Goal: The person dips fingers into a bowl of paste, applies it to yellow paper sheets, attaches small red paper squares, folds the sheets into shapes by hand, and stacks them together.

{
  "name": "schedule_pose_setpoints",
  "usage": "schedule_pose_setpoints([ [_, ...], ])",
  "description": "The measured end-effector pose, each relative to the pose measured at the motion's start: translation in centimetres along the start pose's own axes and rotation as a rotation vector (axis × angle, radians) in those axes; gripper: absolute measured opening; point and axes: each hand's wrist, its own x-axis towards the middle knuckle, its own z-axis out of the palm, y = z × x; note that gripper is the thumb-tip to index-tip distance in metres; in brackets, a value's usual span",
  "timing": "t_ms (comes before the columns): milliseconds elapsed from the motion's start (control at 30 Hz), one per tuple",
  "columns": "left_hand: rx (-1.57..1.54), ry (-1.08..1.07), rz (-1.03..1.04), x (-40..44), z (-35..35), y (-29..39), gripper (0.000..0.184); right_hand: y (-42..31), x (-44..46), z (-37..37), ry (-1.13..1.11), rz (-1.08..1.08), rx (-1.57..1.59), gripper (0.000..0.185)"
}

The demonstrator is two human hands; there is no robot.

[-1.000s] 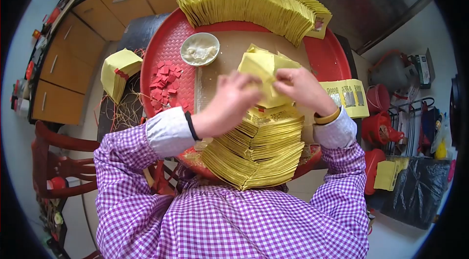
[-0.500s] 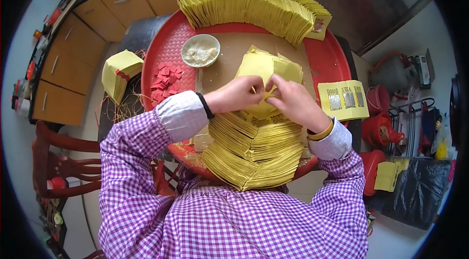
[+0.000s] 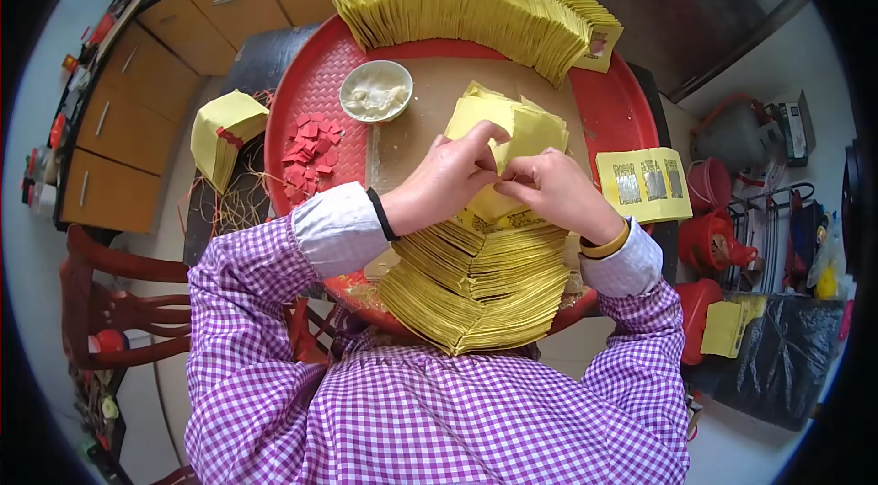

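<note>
View: head
Paper: yellow sheets (image 3: 494,204) under and between both hands, top end past the fingers, lower end at the folded stack (image 3: 471,279)
Left hand (image 3: 450,176): over paper's left side, fingers curled, thumb by right fingertips; can't tell if pinching
Right hand (image 3: 560,194): over paper's right side, thumb and index pressed together, anything between too small to tell
Bowl (image 3: 376,92): white paste inside, beyond left hand
Red bits (image 3: 311,156): on tray (image 3: 306,64), left of left hand

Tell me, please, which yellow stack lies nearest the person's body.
The V-shaped stack over the tray's near rim; the long stack and left stack lie farther off.
</note>
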Motion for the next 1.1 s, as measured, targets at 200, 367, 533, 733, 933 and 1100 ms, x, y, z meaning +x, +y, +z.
schedule_pose_setpoints([
  [200, 0.421, -0.019, 0.312, -2.6, 0.6, 1.0, 0.027, 3.0, 2.8, -0.8, 0.075, 0.026, -0.066, 0.015],
  [367, 0.154, -0.475, 0.084, -3.1, 0.0, 2.3, 0.011, 5.4, 4.0, -1.2, 0.416, -0.194, -0.269, 0.018],
  [533, -0.104, -0.38, -0.254, 1.2, -1.0, -1.1, 0.012, 1.2, 0.3, -0.2, 0.175, -0.228, -0.094, 0.031],
  [733, -0.053, -0.304, -0.274, 2.3, -0.4, -1.2, 0.017, 0.1, 0.7, 0.5, -0.022, 0.114, -0.108, 0.033],
  [933, 0.037, -0.186, -0.06, -0.5, -1.5, 0.1, 0.025, 1.9, 0.6, 0.7, 0.115, -0.053, -0.101, 0.034],
  [1100, -0.073, -0.101, -0.132, 0.2, -0.6, -1.0, 0.037, 0.7, -0.4, 0.6, 0.059, -0.051, -0.057, 0.021],
])
